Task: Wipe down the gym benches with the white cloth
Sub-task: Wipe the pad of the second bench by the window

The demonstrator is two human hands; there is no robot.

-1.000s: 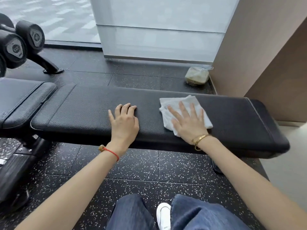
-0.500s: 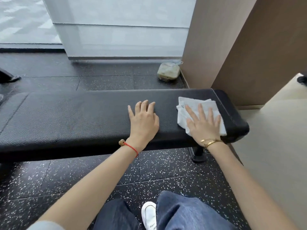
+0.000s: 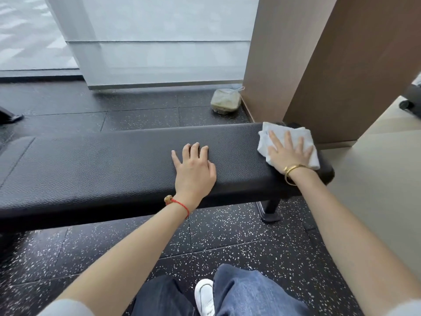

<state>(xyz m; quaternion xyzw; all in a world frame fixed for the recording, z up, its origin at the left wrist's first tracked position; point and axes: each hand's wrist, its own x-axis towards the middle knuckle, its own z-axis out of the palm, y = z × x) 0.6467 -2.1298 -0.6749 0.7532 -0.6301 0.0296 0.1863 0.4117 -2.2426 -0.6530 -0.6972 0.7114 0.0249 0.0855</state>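
While both hands lie flat on it, the gym bench reads as a long black pad with pebbled, leather-like vinyl, rounded edges, and a seam near its left end. A black metal leg with a flat foot stands under the bench's right end.

White cloth: soft, folded, rumpled at the edges, lying on the bench's far right end and reaching its rounded tip. Right hand presses on top of the cloth, fingers straight and spread, nothing gripped. Gold bangle on that wrist.

Left hand: palm down on bare vinyl around mid-bench, left of the cloth and apart from it, fingers straight and close together, holding nothing. Red cord bracelet with a small bead on that wrist.

Floor under and around the bench: black rubber tiles with white flecks. Behind the bench's right end, a clear plastic bag sits on the floor, tied at the top, with a squarish container of something greenish-brown inside; contents not identifiable. It sits against the base of a smooth tan column. Frosted glass panels behind the bench. Near side of the bench: blue denim trouser legs and a white shoe.
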